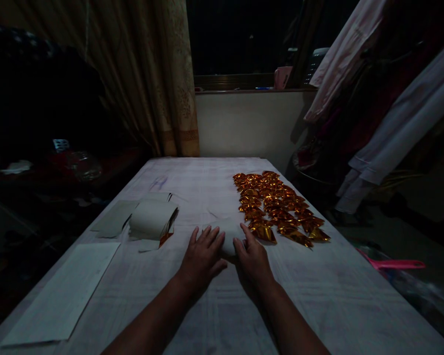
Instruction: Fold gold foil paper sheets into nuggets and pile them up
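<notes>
A small pale sheet of paper (230, 237) lies on the cloth-covered table in front of me, its near edge curled up. My left hand (203, 254) rests on its left part, palm down with the fingers apart. At the right edge, my right hand (254, 256) grips the paper between thumb and fingers; the lower fingers are hidden. Close by on the right are several rows of folded shiny gold foil pieces (270, 202). To the left sits a stack of pale paper sheets (151, 217), curled, with gold showing at one corner.
A larger white sheet (62, 291) lies at the table's left front. Hanging clothes (385, 128) and a pink handle (399, 264) are off the right edge. A curtain (163, 74) hangs behind, and a pink cup (281, 77) stands on the window sill.
</notes>
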`<state>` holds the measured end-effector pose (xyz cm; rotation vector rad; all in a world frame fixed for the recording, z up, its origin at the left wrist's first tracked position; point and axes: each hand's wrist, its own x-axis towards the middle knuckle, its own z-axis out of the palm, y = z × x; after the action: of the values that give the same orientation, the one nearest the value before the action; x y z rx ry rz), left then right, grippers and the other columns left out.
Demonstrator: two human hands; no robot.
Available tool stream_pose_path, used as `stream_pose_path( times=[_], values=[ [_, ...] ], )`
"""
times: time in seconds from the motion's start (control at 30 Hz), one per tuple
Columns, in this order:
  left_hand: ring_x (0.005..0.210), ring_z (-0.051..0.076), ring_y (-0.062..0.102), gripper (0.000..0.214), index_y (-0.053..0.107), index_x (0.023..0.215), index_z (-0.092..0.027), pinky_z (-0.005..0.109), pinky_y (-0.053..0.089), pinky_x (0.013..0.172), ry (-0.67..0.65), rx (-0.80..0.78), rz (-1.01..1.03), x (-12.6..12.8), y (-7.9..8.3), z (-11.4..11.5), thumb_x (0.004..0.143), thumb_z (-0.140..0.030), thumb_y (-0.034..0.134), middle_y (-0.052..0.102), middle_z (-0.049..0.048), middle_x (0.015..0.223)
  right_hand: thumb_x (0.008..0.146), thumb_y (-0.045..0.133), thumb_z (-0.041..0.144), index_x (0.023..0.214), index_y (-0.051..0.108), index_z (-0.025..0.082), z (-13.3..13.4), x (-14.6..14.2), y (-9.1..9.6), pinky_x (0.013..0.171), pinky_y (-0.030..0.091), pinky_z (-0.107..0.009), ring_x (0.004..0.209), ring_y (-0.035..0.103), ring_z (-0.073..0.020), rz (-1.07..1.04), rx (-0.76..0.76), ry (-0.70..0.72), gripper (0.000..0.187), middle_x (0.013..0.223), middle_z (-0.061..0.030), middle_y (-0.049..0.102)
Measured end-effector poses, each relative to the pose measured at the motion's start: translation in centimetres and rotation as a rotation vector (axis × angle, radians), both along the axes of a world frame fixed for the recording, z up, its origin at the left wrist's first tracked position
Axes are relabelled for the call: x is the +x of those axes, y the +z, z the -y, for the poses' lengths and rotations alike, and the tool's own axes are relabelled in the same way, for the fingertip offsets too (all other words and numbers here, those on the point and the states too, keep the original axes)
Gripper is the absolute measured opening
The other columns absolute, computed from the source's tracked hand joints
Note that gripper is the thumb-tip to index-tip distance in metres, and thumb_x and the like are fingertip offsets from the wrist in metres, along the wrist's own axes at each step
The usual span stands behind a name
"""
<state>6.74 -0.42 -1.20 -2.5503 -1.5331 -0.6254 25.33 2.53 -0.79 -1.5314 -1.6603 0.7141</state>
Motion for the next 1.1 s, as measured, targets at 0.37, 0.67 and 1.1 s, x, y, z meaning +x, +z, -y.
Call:
stream_pose_path(
  times=[0.37,0.67,1.1],
  values=[
    [0.128,0.031,0.057,0.044,0.061,0.126,-0.02,0.061,0.019,0.12,0.041,-0.072,0.116,0.3,1.0,-0.4,0.083,-0.018,0.062,0.069,0.0111,0.129,0.079,0.064,0.031,0.125,0.068,0.019,0.0,1.4,0.0,0.087,0.053,-0.035,0.099,0.067,-0.0239,-0.017,0.132,0.33,0.047,0.113,-0.0115,0.071],
    [0.123,0.032,0.061,0.033,0.063,0.111,-0.023,0.062,0.021,0.119,0.018,-0.077,0.189,-0.7,1.8,0.3,0.08,-0.032,0.07,0.073,0.0093,0.118,0.075,0.056,0.004,0.104,0.077,0.026,-0.5,2.4,-0.6,0.084,0.054,-0.035,0.099,0.064,-0.0212,0.195,0.392,0.43,0.041,0.109,-0.0079,0.067],
    [0.078,0.018,0.071,0.026,0.07,0.095,-0.024,0.027,0.05,0.073,0.136,-0.41,0.368,-2.6,3.5,1.6,0.097,-0.034,0.046,0.076,0.0021,0.086,0.087,0.057,0.024,0.096,0.076,0.023,0.0,2.4,1.3,0.084,0.05,-0.03,0.095,0.069,-0.0207,0.217,0.012,0.537,0.021,0.101,-0.0043,0.077]
  ],
)
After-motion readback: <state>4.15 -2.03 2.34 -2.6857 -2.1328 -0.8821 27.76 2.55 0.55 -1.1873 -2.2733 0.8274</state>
